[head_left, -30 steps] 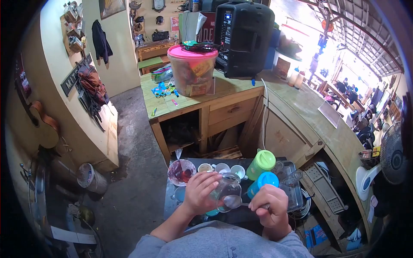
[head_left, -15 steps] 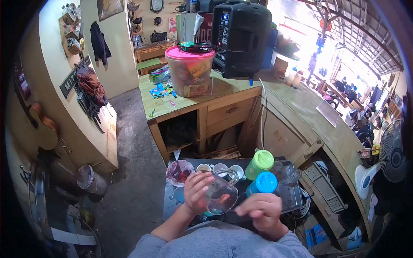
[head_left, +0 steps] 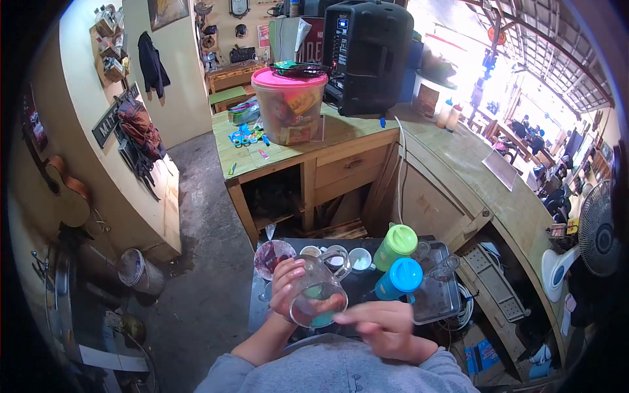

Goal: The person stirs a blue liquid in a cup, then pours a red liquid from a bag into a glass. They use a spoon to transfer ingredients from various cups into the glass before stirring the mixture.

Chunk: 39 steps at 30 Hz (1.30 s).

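Note:
My left hand [head_left: 285, 287] is wrapped round a clear glass mug [head_left: 317, 302], which it holds tilted above the dark table, the handle toward the upper right. Close to the mug's lower right edge is my right hand [head_left: 386, 329], its index finger stretched toward the glass; whether it touches cannot be made out. Behind the mug stand several cups, including a white cup [head_left: 360, 259]. To their left sits a bowl-like container [head_left: 274, 257] with dark red contents. A green-lidded pitcher [head_left: 397, 242] and a blue-lidded pitcher [head_left: 401, 278] stand to the right.
A clear tray [head_left: 436, 298] with glassware lies right of the pitchers. Across from me, a wooden counter [head_left: 354, 141] carries a pink-lidded bucket [head_left: 288, 108] and a black speaker [head_left: 370, 59]. A fan [head_left: 596, 229] stands at far right, a bin [head_left: 141, 272] on the left floor.
The mug in my left hand has shifted slightly left and turned, its base now facing me more. My right hand has moved left, toward the glass.

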Available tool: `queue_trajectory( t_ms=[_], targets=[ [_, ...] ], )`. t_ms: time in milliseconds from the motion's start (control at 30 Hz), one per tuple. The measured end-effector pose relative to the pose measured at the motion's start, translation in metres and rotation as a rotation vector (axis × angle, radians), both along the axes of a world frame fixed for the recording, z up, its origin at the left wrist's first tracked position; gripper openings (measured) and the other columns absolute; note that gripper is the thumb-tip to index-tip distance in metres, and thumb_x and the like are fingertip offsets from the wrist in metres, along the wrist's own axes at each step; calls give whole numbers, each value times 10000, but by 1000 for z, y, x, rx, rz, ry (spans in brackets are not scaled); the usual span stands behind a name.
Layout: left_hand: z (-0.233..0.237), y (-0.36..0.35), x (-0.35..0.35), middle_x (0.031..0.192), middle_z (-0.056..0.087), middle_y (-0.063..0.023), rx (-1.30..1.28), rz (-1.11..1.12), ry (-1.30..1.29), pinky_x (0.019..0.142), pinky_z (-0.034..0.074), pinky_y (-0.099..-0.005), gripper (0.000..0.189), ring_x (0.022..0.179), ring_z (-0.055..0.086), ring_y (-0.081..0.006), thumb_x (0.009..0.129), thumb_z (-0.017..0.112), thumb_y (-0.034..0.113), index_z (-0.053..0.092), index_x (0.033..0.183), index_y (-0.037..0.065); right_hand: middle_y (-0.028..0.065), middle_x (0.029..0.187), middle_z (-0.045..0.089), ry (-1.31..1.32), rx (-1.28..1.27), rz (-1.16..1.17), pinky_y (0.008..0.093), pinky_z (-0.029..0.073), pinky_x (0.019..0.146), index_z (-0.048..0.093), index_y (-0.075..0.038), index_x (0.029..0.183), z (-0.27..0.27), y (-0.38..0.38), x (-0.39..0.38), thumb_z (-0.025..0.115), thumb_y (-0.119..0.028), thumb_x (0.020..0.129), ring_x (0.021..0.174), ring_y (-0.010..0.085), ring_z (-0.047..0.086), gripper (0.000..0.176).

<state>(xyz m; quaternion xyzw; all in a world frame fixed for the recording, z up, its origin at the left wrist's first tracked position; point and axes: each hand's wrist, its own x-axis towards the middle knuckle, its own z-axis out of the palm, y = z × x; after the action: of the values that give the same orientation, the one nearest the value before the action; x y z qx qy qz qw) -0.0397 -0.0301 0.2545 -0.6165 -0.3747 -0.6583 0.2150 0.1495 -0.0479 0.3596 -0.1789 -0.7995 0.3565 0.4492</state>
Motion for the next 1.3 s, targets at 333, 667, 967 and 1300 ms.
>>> queue_trajectory(
  t_ms=[333, 667, 967, 1300],
  targets=[
    [6, -2, -3, 1131, 580, -115, 67, -105, 21, 858, 501, -467, 848, 964, 637, -298, 645, 867, 357, 317, 1248, 124, 119, 863, 689, 154, -178, 142, 296, 539, 699, 661, -9, 862, -6, 2, 17, 583, -194, 928, 785, 266, 682, 212],
    [11, -5, -7, 1168, 601, -132, -314, -172, 180, 870, 458, -469, 780, 1031, 605, -323, 663, 838, 320, 390, 1267, 111, 99, 722, 588, -36, 55, -108, 328, 462, 545, 528, -38, 741, -16, 27, -2, 508, -306, 954, 636, 289, 599, 343],
    [17, -7, -9, 1158, 608, -131, -537, -224, 116, 872, 471, -438, 792, 1036, 608, -316, 621, 862, 340, 429, 1230, 79, 75, 692, 571, -190, 263, -209, 384, 441, 563, 506, -66, 719, -23, 46, -14, 527, -314, 934, 599, 293, 546, 329],
    [7, -8, -16, 1164, 578, -117, -795, -763, -294, 950, 442, -353, 890, 1069, 578, -220, 554, 907, 247, 417, 1264, 28, 64, 746, 555, -403, 348, 27, 384, 401, 652, 550, -91, 813, -13, 64, -19, 616, -147, 810, 694, 288, 528, 87]
  ],
)
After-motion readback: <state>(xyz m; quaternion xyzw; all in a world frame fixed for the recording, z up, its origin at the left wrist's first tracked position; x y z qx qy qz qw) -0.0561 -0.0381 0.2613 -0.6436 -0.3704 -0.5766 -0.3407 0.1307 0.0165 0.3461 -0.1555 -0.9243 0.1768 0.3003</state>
